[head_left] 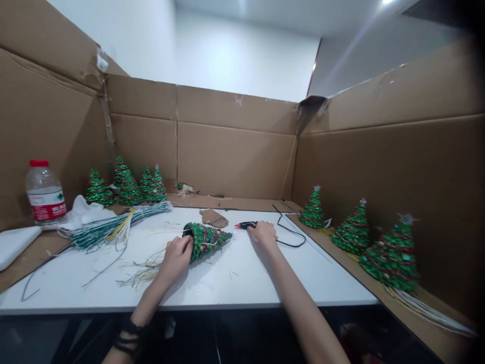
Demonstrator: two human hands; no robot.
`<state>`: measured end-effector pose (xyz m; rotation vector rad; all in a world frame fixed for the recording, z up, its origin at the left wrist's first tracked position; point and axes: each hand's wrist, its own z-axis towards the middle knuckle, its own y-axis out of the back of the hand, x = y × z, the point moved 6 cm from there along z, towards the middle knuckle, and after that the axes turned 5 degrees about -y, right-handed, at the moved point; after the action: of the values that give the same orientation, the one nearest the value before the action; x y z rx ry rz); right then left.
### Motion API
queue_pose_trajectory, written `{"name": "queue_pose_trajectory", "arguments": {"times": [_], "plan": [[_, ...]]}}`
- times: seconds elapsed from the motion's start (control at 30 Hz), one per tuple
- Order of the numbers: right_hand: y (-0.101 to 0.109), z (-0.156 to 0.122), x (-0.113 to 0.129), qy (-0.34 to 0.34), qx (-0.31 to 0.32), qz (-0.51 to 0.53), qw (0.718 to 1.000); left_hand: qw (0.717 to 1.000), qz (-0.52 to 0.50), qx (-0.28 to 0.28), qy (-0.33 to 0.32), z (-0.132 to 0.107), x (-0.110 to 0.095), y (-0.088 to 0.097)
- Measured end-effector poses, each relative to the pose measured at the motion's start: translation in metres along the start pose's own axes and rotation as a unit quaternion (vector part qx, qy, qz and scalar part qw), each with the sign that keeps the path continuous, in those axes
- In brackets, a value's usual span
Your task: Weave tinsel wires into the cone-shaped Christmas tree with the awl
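My left hand [177, 258] is closed around the base of a small green tinsel Christmas tree [206, 241]. The tree lies tipped on its side over the white table, its narrow top pointing right, with red garland and small ornaments on it. Just right of the tip, my right hand [264, 232] is closed on what looks like a black hot glue gun [248, 224] with a red nozzle. That nozzle points left, apart from the tree. Its black cord [293, 244] loops away to the right. A piece of brown cardboard [213, 218] lies behind the tree.
Bundled green and white wires [102, 232] and loose yellowish strands [142, 270] lie left. A red-capped bottle [45, 194] stands at far left. Several trees stand at back left; decorated trees [394, 258] line the right edge. Cardboard walls [235, 156] enclose the white table [242, 290].
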<state>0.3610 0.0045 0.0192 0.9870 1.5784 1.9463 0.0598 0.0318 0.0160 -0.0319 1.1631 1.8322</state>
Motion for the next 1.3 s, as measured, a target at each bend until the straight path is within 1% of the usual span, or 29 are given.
{"name": "queue_pose_trajectory", "arguments": {"times": [0.13, 0.23, 0.3, 0.37, 0.47, 0.53, 0.6, 0.67, 0.77, 0.87, 0.97, 1.1, 1.3], "plan": [[-0.012, 0.004, -0.007, -0.005, 0.009, -0.011, 1.0, 0.999, 0.018, 0.026, 0.023, 0.0, -0.003, -0.002], [-0.012, 0.006, -0.016, -0.012, 0.024, -0.006, 1.0, 0.999, -0.015, 0.029, 0.02, -0.001, -0.002, -0.002], [-0.01, 0.006, -0.021, -0.01, 0.029, 0.007, 1.0, 0.999, -0.044, 0.028, 0.008, -0.002, -0.001, -0.002], [-0.005, 0.005, -0.023, 0.007, 0.022, 0.033, 0.999, 0.997, -0.067, 0.023, -0.007, -0.002, 0.001, -0.001], [0.008, -0.001, -0.018, 0.064, -0.018, 0.101, 0.993, 0.995, -0.092, 0.012, -0.022, -0.002, 0.002, 0.002], [0.016, -0.007, -0.01, 0.113, -0.046, 0.156, 0.98, 0.994, -0.102, 0.007, -0.026, -0.001, 0.001, 0.003], [0.019, -0.012, 0.0, 0.157, -0.052, 0.208, 0.964, 0.993, -0.115, 0.0, -0.028, -0.001, 0.0, 0.005], [0.017, -0.018, 0.01, 0.2, -0.032, 0.252, 0.946, 0.991, -0.13, -0.01, -0.031, -0.001, -0.002, 0.007], [0.012, -0.026, 0.024, 0.262, 0.017, 0.302, 0.916, 0.988, -0.146, -0.024, -0.041, -0.002, -0.006, 0.01], [0.013, -0.035, 0.033, 0.314, 0.05, 0.333, 0.888, 0.987, -0.153, -0.034, -0.044, -0.002, -0.008, 0.013], [0.016, -0.044, 0.04, 0.361, 0.067, 0.344, 0.864, 0.985, -0.163, -0.043, -0.037, -0.003, -0.007, 0.014], [0.018, -0.056, 0.046, 0.41, 0.07, 0.33, 0.847, 0.983, -0.173, -0.048, -0.032, -0.004, -0.006, 0.014], [0.02, -0.064, 0.051, 0.44, 0.045, 0.306, 0.843, 0.983, -0.17, -0.055, -0.036, -0.004, -0.009, 0.017]]}}
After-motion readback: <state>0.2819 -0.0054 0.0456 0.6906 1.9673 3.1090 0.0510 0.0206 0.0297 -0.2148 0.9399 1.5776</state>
